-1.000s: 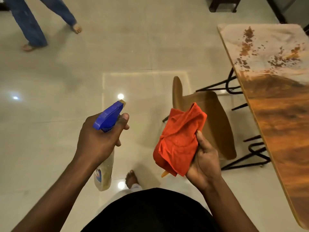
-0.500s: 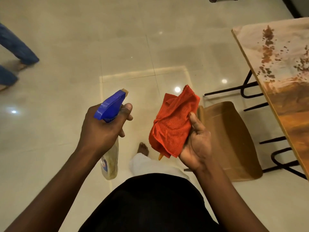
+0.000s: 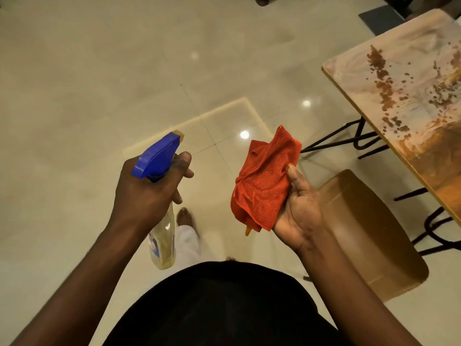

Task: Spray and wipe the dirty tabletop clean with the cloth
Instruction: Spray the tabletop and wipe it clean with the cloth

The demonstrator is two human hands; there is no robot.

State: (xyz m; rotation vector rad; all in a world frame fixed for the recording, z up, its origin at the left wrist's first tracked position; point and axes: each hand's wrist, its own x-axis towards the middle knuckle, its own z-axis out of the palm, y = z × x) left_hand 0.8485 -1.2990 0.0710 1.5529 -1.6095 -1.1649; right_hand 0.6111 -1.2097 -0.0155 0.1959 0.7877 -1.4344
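My left hand (image 3: 147,191) grips a spray bottle (image 3: 162,236) with a blue trigger head and pale yellow liquid, its nozzle pointing up and to the right. My right hand (image 3: 299,211) holds a crumpled orange-red cloth (image 3: 264,181) against its palm, with the thumb pressed on it. Both hands are over the floor in front of my body. The wooden tabletop (image 3: 419,78) is at the far right, well apart from both hands, with brown crumbly stains spread across its pale upper part.
A brown chair (image 3: 369,233) stands under the table's near edge, just right of my right hand. Black metal table legs (image 3: 349,138) show beneath the top. The glossy tiled floor (image 3: 99,83) fills the left and middle, and my bare foot (image 3: 185,217) is below the bottle.
The view has shifted as I move: the table and chair sit at a different angle to the right. The other person at the left is gone from view. Both hands keep their grips.
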